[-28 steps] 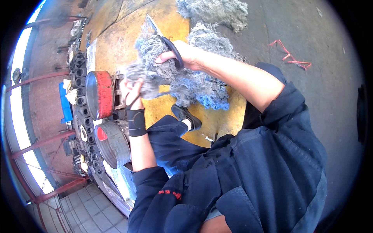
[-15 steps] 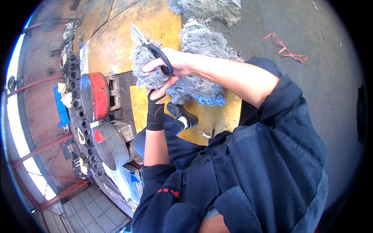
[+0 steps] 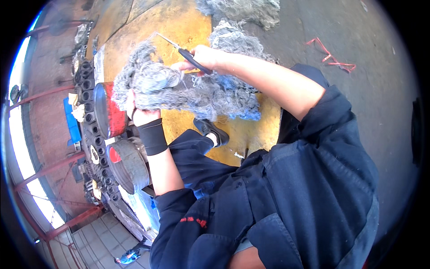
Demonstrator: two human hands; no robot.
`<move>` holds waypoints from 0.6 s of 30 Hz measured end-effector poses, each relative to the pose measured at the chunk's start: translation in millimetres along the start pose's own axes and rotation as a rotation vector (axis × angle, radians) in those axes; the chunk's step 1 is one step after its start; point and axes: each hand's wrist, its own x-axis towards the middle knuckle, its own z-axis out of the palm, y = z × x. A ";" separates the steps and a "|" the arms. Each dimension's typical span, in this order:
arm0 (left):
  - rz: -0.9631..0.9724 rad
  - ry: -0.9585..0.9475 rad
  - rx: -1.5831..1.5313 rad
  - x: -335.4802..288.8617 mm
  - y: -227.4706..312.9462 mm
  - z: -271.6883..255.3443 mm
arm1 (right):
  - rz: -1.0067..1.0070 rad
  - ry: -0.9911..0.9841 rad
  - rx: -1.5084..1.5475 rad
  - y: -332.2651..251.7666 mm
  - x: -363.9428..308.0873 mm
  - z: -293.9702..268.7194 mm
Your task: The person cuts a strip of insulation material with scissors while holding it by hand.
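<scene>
My left hand [image 3: 144,115], with a black wrist wrap [image 3: 153,136], grips the left end of a long tangle of grey yarn waste [image 3: 152,85]. The tangle stretches right across my front, toward a bluish-edged part [image 3: 246,107]. Closed around the black handles of a pair of scissors [image 3: 193,60] is my right hand [image 3: 208,57]. The scissors' blades point up and left, above the yarn waste and apart from my left hand. Part of my left fingers is hidden by the strands.
Yellow worn boards [image 3: 179,27] lie beneath. More grey fibre [image 3: 244,11] sits at the far side. A red drum [image 3: 117,112] and a grey drum [image 3: 134,168] stand left, by dark rings [image 3: 87,96]. A red strap [image 3: 329,57] lies right. A person [image 3: 130,256] shows lower left.
My left hand has moved left and slightly down, drawing the grey yarn waste out into a long stretch. My right hand with the scissors has shifted slightly up and right, away from the left hand.
</scene>
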 end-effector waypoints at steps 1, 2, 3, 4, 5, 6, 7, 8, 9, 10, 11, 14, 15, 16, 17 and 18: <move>0.078 0.060 0.068 -3.1 5.2 14.3 | 0.000 -0.066 0.050 -0.6 -1.7 7.9; 0.085 0.049 0.037 -1.0 11.2 19.2 | 0.007 -0.116 0.105 0.8 -1.4 14.9; 0.082 0.000 0.008 -0.4 15.7 24.6 | -0.046 -0.132 0.189 4.8 -4.5 24.0; 0.079 -0.044 -0.020 -1.1 20.3 28.5 | -0.096 -0.153 0.274 4.7 -10.9 35.1; 0.111 -0.024 0.001 -3.1 22.7 37.4 | -0.030 -0.224 0.244 1.9 -13.5 42.0; 0.090 -0.104 -0.029 -1.3 27.6 36.4 | 0.014 -0.297 0.285 1.5 -19.0 44.3; 0.116 -0.091 -0.035 2.1 31.8 36.5 | 0.013 -0.363 0.334 -3.5 -26.8 45.6; 0.141 -0.079 -0.041 7.0 37.0 36.2 | 0.013 -0.429 0.382 -6.8 -30.7 46.7; 0.134 -0.074 -0.050 14.5 46.7 28.4 | -0.037 -0.488 0.418 -3.3 -28.4 50.1; 0.175 0.024 0.001 24.2 50.7 23.1 | -0.043 -0.508 0.333 -1.3 -27.7 46.5; 0.172 0.052 0.035 29.4 59.5 13.2 | -0.049 -0.539 0.249 -0.2 -27.4 44.2; 0.176 0.208 0.124 40.9 78.9 -26.2 | -0.002 -0.491 0.077 -4.6 -34.9 34.5; 0.181 0.285 0.150 44.6 83.2 -37.9 | 0.014 -0.455 0.057 -3.6 -32.6 28.0; 0.188 0.375 0.177 44.8 89.2 -52.0 | 0.035 -0.430 0.041 0.5 -29.8 25.7; 0.205 0.436 0.199 42.6 95.2 -59.1 | -0.008 -0.398 0.094 4.4 -31.7 20.6; 0.222 0.498 0.220 40.1 102.9 -68.2 | -0.003 -0.337 0.082 6.9 -31.3 12.9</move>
